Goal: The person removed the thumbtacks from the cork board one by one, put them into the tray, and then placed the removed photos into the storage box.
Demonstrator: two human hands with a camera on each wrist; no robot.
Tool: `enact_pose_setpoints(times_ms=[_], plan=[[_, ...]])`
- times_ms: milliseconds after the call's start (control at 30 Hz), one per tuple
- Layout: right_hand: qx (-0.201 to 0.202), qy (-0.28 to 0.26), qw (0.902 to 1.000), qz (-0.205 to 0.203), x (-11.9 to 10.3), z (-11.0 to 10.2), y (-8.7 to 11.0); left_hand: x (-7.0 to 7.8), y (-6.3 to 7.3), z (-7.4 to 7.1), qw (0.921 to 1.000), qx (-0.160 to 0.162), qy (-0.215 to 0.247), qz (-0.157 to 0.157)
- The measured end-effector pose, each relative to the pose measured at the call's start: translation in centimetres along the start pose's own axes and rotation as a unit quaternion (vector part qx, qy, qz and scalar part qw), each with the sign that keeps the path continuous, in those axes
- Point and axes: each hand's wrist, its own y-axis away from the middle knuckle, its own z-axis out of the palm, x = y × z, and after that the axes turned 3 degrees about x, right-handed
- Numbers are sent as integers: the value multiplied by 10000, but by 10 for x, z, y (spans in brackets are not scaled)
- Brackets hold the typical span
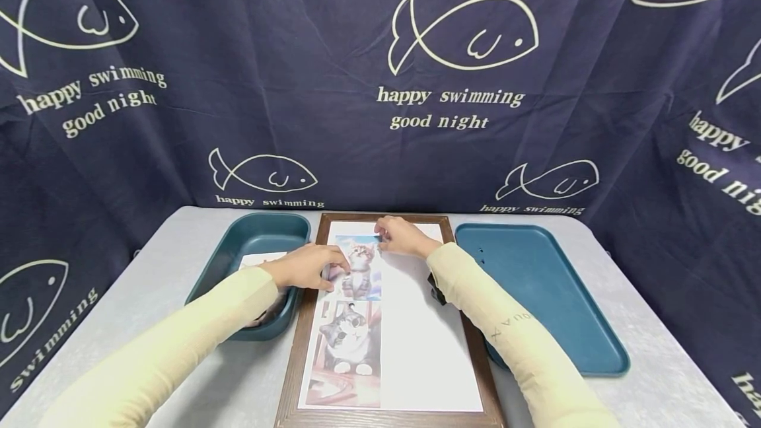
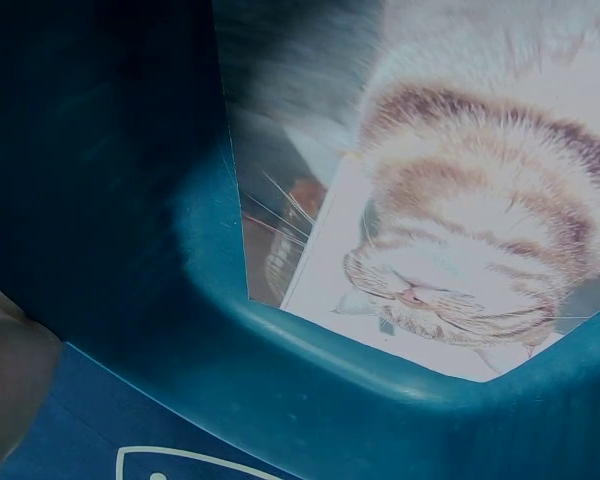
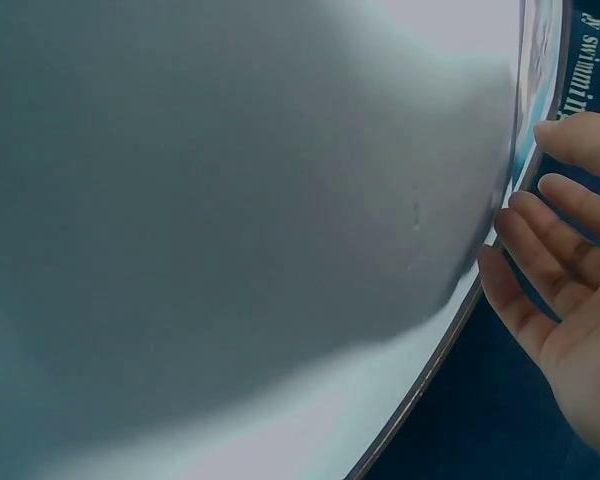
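A photo of an orange-and-white kitten (image 1: 361,261) lies on the upper left of a white board (image 1: 425,342) with a brown wooden frame (image 1: 298,355). Just below it is a photo of a grey-and-white cat (image 1: 347,355). My left hand (image 1: 309,265) rests over the kitten photo's left edge, thumb and fingers apart. At that photo's upper right corner are the fingertips of my right hand (image 1: 405,236). In the right wrist view the fingers of this hand (image 3: 570,270) are loosely spread near the board's edge.
Left of the board stands a deep teal bin (image 1: 228,249) holding more cat photos (image 2: 460,220), partly hidden by my left forearm. A shallow teal tray (image 1: 541,283) lies to the right, partly behind my right sleeve. A dark blue fish-print curtain (image 1: 357,170) hangs behind the table.
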Motion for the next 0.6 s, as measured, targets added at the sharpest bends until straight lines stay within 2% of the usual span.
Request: enact_pose_setpoints(times_ms=[600], plan=[[-96,121,9998,150,-3,2,-5,2,-2,-2,10000,-75,-37,21]])
